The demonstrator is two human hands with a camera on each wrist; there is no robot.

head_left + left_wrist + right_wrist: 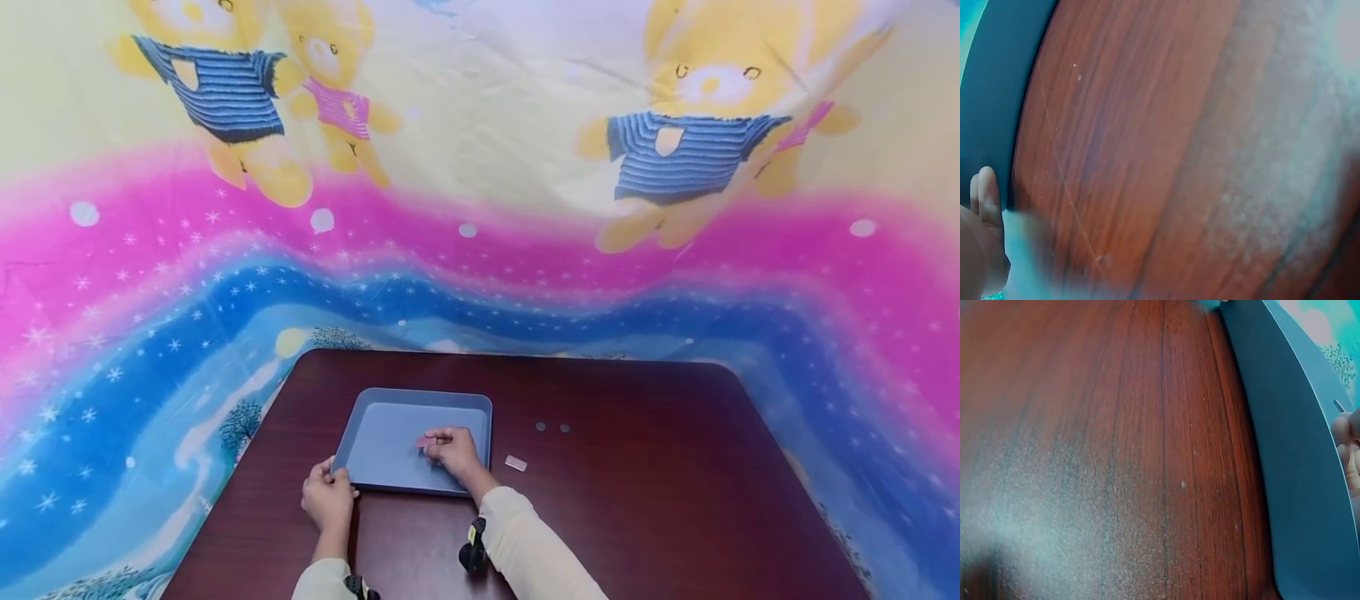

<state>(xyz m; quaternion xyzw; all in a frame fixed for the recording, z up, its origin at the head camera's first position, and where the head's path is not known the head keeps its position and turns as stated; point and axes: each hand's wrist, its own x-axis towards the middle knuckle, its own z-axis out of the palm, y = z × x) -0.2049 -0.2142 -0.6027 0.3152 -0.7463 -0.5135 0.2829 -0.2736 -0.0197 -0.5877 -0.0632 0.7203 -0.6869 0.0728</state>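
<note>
A grey-blue rectangular tray (386,481) lies on the dark red-brown table. My left hand (328,500) grips its near left corner, and in the left wrist view the fingers (987,190) lie against the tray's outer wall (997,94). Over the tray's right half, my right hand (453,454) pinches a small, flat pink piece (425,442) between thumb and fingertips. At the edge of the right wrist view, part of that hand shows beyond the tray wall (1291,444), with the thin edge of the piece (1339,405) sticking out.
Right of the tray lies a small pinkish-white rectangular piece (516,462). Farther back are two small grey round discs (541,427). A curtain printed with bears (480,275) hangs behind the table (660,500).
</note>
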